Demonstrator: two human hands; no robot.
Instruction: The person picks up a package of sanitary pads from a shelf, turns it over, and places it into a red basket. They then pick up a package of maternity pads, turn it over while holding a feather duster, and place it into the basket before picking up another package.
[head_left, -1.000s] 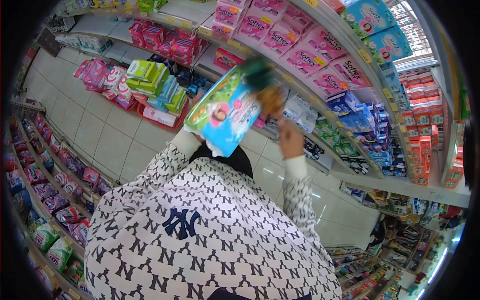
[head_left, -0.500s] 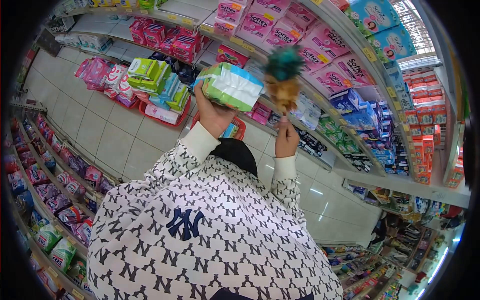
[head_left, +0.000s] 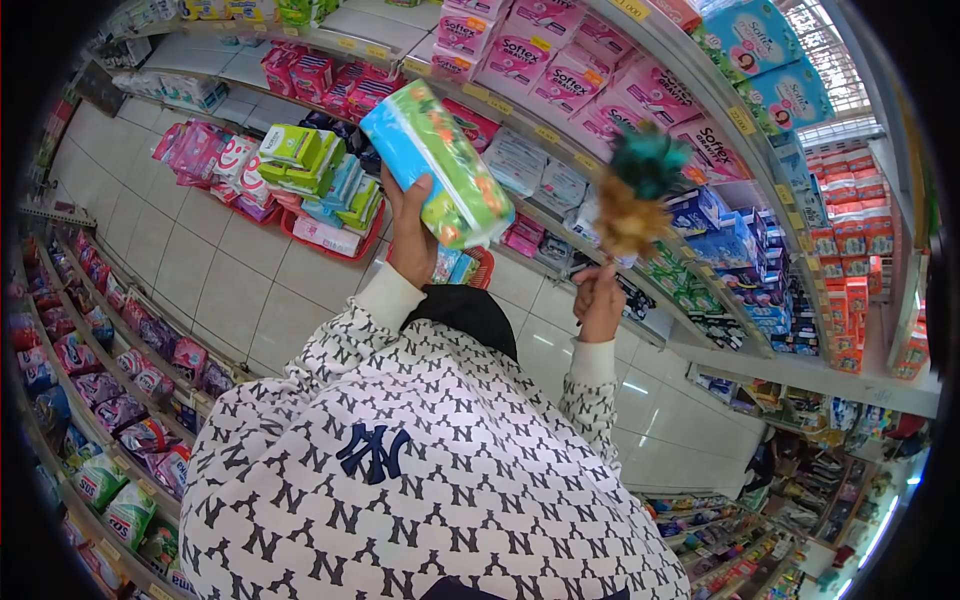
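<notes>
My left hand [head_left: 410, 225] grips a blue, green and orange plastic-wrapped pack [head_left: 440, 165], tilted and held up in front of the shelves. The thumb lies along the pack's near side; the other fingers are mostly hidden behind it. To the right, my right hand [head_left: 600, 300] is closed round the thin handle of a feather duster [head_left: 640, 190]. Its teal and brown feathers point upward, blurred by motion, in front of pink Softex packs [head_left: 575, 80]. The duster and the held pack are apart.
Red baskets [head_left: 350, 255] on the tiled floor [head_left: 235, 290] hold several pads packs. A stocked shelf [head_left: 520, 105] runs across the far side. More shelves with detergent bags [head_left: 130, 510] curve along the left. Blue boxes [head_left: 720, 240] and orange packs [head_left: 850, 240] fill the right.
The pack in my left hand has turned, now showing its green and orange face. My right hand has moved the feather duster to the right and slightly down, away from the pack.
</notes>
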